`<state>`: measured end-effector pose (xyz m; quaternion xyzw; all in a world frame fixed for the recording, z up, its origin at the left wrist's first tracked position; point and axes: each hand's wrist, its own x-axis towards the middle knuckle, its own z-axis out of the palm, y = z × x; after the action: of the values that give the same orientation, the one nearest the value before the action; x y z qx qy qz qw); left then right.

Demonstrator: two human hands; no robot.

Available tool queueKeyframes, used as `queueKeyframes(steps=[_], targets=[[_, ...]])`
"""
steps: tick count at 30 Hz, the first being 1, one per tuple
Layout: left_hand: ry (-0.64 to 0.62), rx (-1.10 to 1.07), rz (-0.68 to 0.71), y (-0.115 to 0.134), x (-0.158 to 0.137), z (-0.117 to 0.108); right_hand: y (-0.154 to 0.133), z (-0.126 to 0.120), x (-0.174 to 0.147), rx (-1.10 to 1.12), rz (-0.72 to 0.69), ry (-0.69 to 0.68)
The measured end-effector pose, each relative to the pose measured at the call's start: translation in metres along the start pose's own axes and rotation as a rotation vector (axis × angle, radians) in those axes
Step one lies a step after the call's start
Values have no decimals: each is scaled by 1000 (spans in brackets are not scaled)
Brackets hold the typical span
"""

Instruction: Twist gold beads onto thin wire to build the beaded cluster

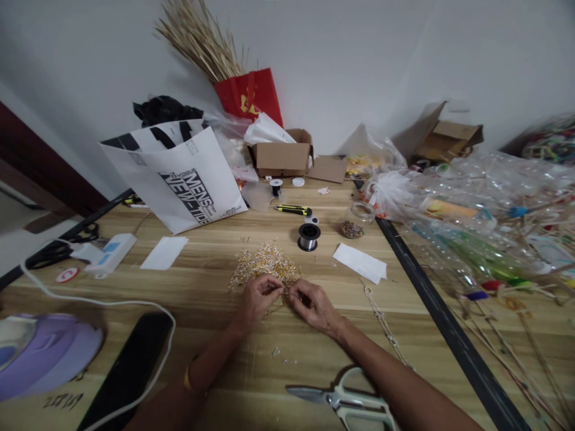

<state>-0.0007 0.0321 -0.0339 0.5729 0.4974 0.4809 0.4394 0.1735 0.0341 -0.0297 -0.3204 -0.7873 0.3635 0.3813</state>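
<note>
Near the middle of the table, my left hand (264,294) and my right hand (313,304) face each other with fingertips pinched close together. What the fingers hold between them is too small to make out. Just beyond them lies a tangled heap of gold and clear beaded strands (263,260), and part of it is hidden behind my hands. A spool of thin wire (308,237) stands past the heap, to its right. Close to my right forearm are scissors (344,398) with pale handles, and a knotted cord (381,320) lies beside that arm.
Farther back are a yellow-black utility knife (293,210), a jar of small beads (354,221) and a cardboard box (283,157). A white paper bag (179,179) stands at left. A white cable (112,302) crosses the left side. Plastic bottles (467,239) crowd the right.
</note>
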Motion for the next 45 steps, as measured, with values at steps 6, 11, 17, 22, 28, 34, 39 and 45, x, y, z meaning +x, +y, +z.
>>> queueKeyframes(steps=[6,11,17,22,28,34,39,45], targets=[[27,34,34,0,-1,1,0,-1,0,-5,-17,-28],[20,58,49,2,-2,2,-1,0,0,-6,-1,-48],[27,90,61,0,-2,2,-1,-1,1,6,15,-59],[8,97,77,0,-3,3,0,0,0,-1,21,-54],[21,99,88,1,-3,3,-1,0,1,-1,24,-52],[4,97,71,5,-4,2,0,0,1,-7,34,-53],[-2,103,82,3,-4,2,0,0,1,-3,37,-47],[-13,104,86,2,-4,3,2,1,0,-18,61,-46]])
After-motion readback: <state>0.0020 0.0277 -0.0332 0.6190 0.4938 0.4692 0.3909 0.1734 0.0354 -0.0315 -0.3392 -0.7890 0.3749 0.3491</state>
